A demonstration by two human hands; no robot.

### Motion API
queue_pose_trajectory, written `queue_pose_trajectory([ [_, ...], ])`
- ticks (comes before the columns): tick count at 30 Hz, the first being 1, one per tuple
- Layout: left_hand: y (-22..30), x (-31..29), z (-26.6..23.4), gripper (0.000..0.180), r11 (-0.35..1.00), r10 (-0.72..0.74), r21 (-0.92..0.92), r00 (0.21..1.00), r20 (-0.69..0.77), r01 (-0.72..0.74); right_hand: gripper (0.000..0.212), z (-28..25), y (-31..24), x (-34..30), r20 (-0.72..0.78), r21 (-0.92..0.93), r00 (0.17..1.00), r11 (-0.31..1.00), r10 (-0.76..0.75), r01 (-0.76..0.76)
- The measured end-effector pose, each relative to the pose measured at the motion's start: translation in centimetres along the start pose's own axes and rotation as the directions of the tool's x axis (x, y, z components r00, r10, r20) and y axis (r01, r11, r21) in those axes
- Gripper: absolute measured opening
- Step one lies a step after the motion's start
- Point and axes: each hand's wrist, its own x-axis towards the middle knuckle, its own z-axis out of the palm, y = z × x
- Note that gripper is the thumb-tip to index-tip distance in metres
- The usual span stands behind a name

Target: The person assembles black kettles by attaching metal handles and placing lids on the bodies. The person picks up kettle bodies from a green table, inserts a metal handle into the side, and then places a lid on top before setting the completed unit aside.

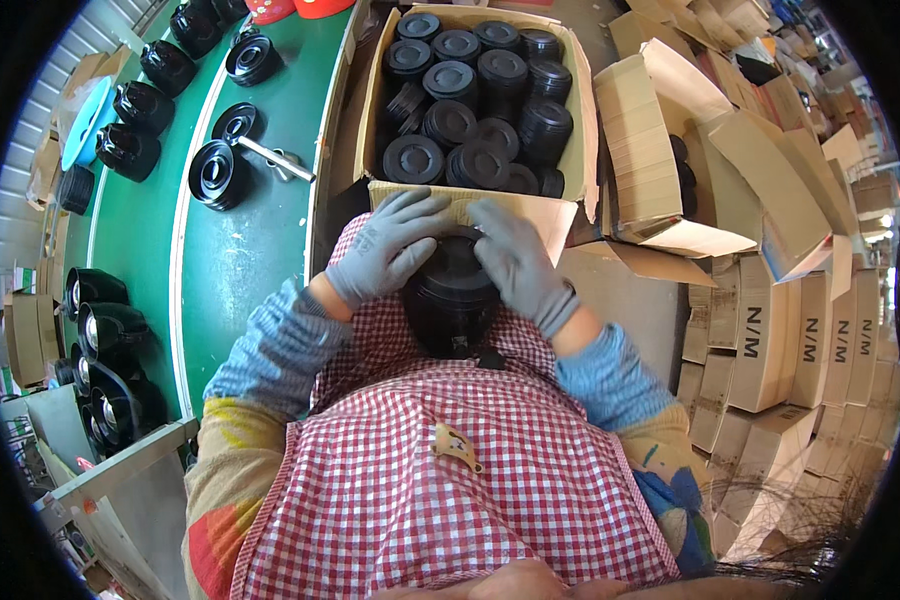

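Note:
Both of my hands wear grey gloves. Between them, against my checked apron (400, 470), stands a dark black vessel (455, 320) with a round, ridged black lid (457, 268) at its top. My left hand (392, 245) reaches over the lid's far left side, fingers stretched out and thumb apart. On the lid's right side is my right hand (518, 262), its fingers extended and slightly bent. Whether the fingertips press on the lid cannot be made out. Just beyond the hands, an open cardboard box (582, 120) holds several stacks of round black lids (450, 80).
Left is a green workbench (250, 270) bearing black lids (218, 175), a metal-handled tool (275, 158), glossy black vessels (110, 330) and a blue basin (88, 125). Another open box (650, 150) stands right of the lid box. Stacked cartons (770, 330) line the right.

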Motion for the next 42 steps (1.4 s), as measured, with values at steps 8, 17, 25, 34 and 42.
queue_pose_trajectory([
  [8, 4.2, -2.2, 3.2, 0.041, 0.982, -0.115, 0.154, 0.993, 0.004, 0.113, 0.046, 0.0, 3.8, -1.0, 0.189, -0.234, 0.981, 0.972, 0.046, -0.001],
  [17, -5.6, -1.7, 4.2, 0.05, 0.965, -0.128, -0.214, 0.983, 0.13, 0.154, 0.079, 1.1, -1.7, -2.3, 0.245, -0.36, 0.957, 0.903, -0.152, 0.236],
  [25, -6.5, 5.3, 3.6, 0.037, 0.901, -0.069, -0.362, 0.901, 0.429, 0.241, 0.094, -2.3, -0.2, 2.6, 0.503, -0.266, 0.839, 0.887, -0.206, 0.377],
  [34, -6.5, 7.7, 3.8, 0.033, 0.966, -0.256, 0.074, 0.863, 0.436, 0.249, 0.095, -4.8, 1.7, 5.1, 0.675, -0.207, 0.705, 0.862, -0.217, 0.463],
  [42, -2.6, 12.8, 2.7, 0.041, 0.899, -0.425, 0.159, 0.733, 0.531, 0.407, 0.088, -0.4, -0.6, 4.5, 0.555, -0.141, 0.659, 0.723, -0.507, 0.676],
])
